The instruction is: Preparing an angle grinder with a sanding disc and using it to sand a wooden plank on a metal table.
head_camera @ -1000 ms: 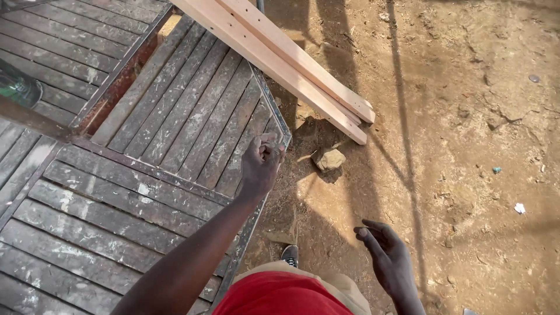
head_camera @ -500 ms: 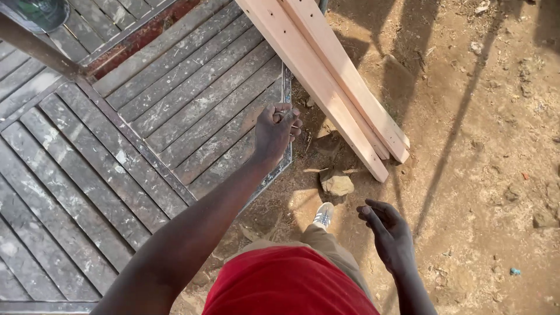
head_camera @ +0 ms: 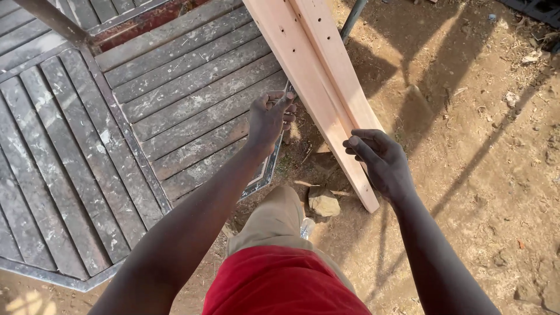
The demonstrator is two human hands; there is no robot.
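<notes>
We see two pale wooden planks lying side by side, slanting off the grey slatted platform corner, their lower ends on the dirt ground.

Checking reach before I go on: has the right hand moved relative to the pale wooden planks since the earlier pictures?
Yes. The right hand has come up and across to the pale wooden planks, now over their lower end; earlier it hung apart from them above the bare dirt.

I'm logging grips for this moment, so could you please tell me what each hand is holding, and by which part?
The left hand pinches something small at its fingertips, too small to identify. The right hand holds nothing; it hovers, half curled, over the lower end of the pale wooden planks.
</notes>
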